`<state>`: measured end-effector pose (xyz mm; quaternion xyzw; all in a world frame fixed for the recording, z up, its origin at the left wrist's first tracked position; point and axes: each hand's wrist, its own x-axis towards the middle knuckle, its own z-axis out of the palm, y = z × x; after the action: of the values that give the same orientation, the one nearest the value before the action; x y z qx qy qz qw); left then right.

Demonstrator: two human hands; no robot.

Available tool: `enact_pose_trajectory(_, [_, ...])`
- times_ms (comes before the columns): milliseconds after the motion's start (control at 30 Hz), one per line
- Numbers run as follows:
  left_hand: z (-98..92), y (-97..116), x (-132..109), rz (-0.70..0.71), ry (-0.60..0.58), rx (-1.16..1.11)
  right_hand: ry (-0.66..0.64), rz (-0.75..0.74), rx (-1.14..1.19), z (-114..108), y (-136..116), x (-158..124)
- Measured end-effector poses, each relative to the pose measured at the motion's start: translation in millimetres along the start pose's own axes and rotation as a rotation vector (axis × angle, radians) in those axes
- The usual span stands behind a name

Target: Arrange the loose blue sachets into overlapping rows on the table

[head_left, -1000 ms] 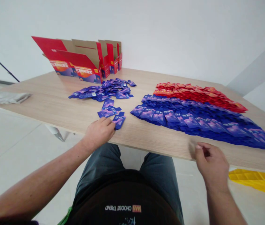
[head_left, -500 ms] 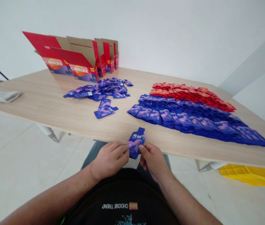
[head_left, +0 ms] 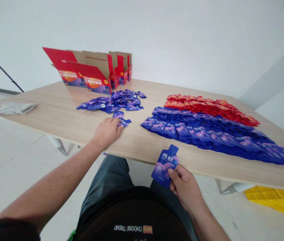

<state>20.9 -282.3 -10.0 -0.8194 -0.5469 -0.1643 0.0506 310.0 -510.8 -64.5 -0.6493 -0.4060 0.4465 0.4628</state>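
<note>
My right hand [head_left: 185, 185] pinches a blue and purple spouted pouch [head_left: 165, 165] by its right side, thumb on the front. The pouch is held up, printed face toward me, at the table's front edge. My left hand [head_left: 108, 131] reaches over the table to two loose pouches. Its fingertips rest on the nearer blue pouch [head_left: 124, 122] and cover part of it; the thumb is apart from the fingers. Just behind lies the other loose pouch [head_left: 118, 114].
A heap of blue pouches [head_left: 116, 100] lies behind my left hand. Overlapping rows of blue pouches [head_left: 207, 134] and red pouches [head_left: 212, 105] fill the right side. Open red cartons [head_left: 98, 85] stand at the back left. White gloves [head_left: 16, 107] lie far left; something yellow [head_left: 274, 199] is below the table.
My left hand has let go of the held pouch and moved forward and left to the loose pouches. My right hand has shifted right, keeping its pouch.
</note>
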Motion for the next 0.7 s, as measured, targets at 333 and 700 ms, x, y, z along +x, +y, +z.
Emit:
enact_pose_trajectory(333, [3.3, -28.9, 33.9, -0.248, -0.191, -0.104, 0.06, -0.008, 0.013, -17.7, 22.2, -8.6])
enact_pose_trajectory(700, [-14.7, -4.8, 14.8, -0.267, -0.186, -0.208, 0.104, -0.031, 0.006, -23.1, 21.9, -10.0])
